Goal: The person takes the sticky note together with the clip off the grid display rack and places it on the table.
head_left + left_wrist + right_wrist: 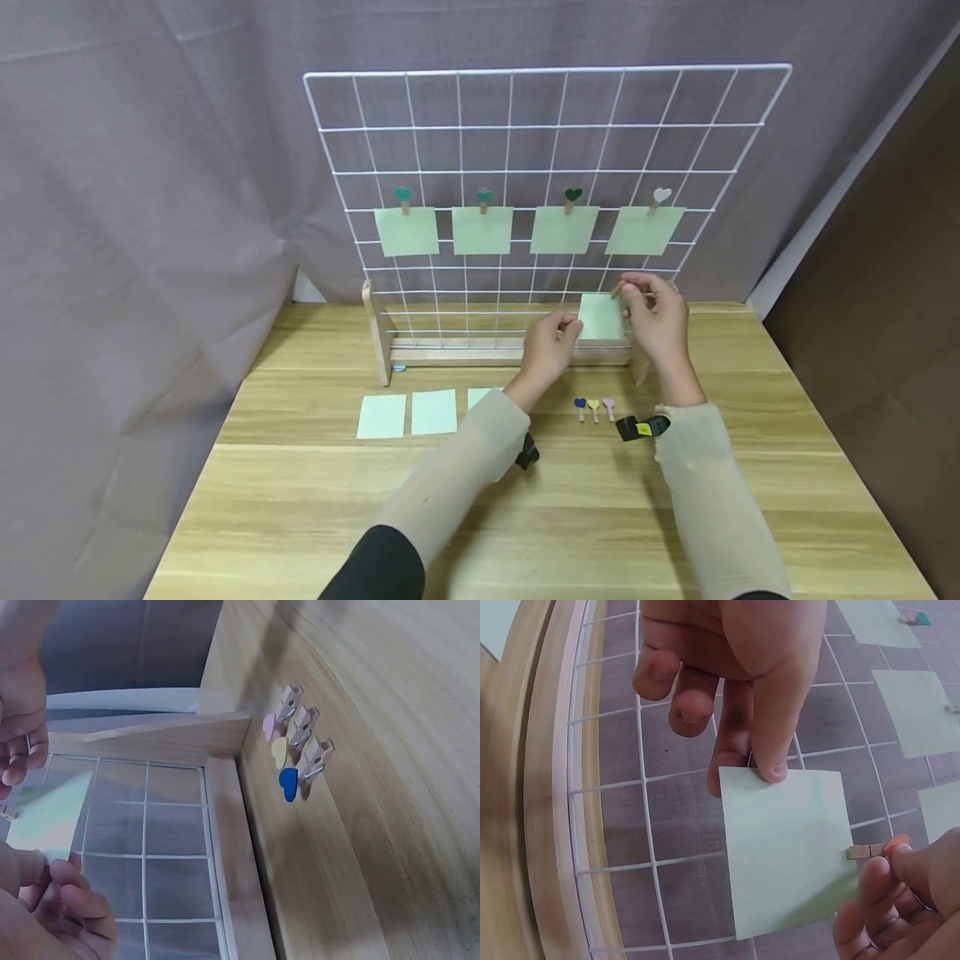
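Observation:
Against the lower right of a white wire grid (517, 172) is a pale green paper square (600, 315). My left hand (550, 346) pinches its left edge between thumb and forefinger, as the right wrist view also shows. My right hand (660, 321) pinches a small wooden clothespin (866, 851) with an orange top. The clothespin's tip meets the paper's upper edge. Above, several green paper squares (406, 232) hang in a row on the grid under heart clothespins (573, 196) in teal, dark green and white.
Three clothespins with blue, yellow and pink hearts (594, 406) lie on the wooden table (300, 500). More pale paper squares (381, 417) lie to their left, one partly behind the left sleeve. A wooden stand (465, 357) supports the grid, with a grey cloth (187, 208) behind.

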Motion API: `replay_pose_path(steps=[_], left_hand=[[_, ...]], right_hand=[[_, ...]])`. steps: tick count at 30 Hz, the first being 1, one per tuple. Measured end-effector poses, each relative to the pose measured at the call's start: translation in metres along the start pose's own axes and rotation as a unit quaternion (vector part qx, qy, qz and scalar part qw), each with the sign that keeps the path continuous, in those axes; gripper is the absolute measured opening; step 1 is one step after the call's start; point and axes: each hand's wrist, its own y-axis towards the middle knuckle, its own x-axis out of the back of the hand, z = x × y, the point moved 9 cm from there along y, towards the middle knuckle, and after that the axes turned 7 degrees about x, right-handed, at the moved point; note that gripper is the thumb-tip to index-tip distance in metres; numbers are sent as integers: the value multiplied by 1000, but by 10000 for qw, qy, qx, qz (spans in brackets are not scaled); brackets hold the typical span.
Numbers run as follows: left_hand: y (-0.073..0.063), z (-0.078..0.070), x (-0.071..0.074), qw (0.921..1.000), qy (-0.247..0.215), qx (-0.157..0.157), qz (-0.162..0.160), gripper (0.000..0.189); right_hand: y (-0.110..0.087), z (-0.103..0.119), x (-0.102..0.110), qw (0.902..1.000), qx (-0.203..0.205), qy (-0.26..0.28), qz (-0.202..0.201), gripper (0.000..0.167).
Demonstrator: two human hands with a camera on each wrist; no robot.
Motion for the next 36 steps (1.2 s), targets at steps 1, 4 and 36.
replay_pose_path(steps=[1,4,36], left_hand=[[0,0,0,10000,18,15,7,17],[-2,2,1,10000,61,70,-5,17],[-27,31,29,9987,-364,287,-192,16]], right_hand=[[0,0,0,10000,-42,-4,-8,24],[-1,0,2,9999,-111,-51,-42,24],[-25,-22,7,9946,-760,682,185,31]])
